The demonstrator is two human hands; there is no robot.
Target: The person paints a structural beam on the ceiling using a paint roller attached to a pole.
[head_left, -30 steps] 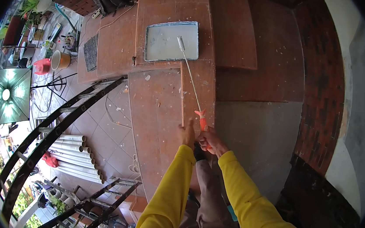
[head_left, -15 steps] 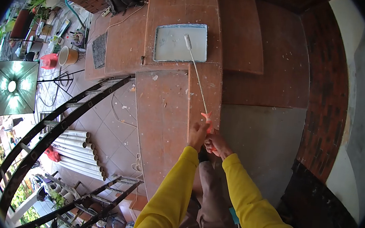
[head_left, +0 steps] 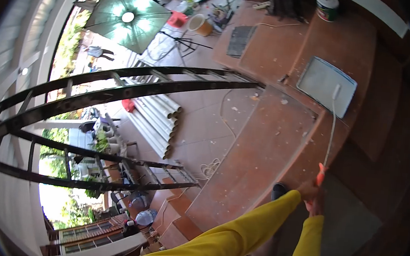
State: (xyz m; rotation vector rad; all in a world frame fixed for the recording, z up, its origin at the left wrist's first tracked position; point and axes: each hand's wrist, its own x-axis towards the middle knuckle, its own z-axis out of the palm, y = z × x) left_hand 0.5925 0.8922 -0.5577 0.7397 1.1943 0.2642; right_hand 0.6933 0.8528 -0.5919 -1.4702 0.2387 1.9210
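A paint roller [head_left: 336, 94] with a long thin rod rests its head in a shallow white paint tray [head_left: 318, 79] with blue-stained edges. Its orange-red handle [head_left: 320, 174] is held in both hands. My left hand [head_left: 308, 190] is closed round the handle, and my right hand [head_left: 317, 204] grips it lower down, partly overlapping the left. Both arms wear yellow sleeves. Fingers on the far side of the handle are hidden. The tray lies on reddish-brown steps [head_left: 257, 148] spotted with paint.
A black ladder [head_left: 134, 90] curves across the left. Beyond it are several pale pipes [head_left: 153, 123], a lit softbox [head_left: 127, 18], a bucket [head_left: 200, 25] and a distant person [head_left: 99, 52]. A paint bucket [head_left: 326, 6] stands above the tray. A dark shoe [head_left: 279, 190] is near my left hand.
The view has turned and shifted left, so the tray and hands now appear farther right and more of the ladder shows. Both hands still hold the roller, its head still in the tray.
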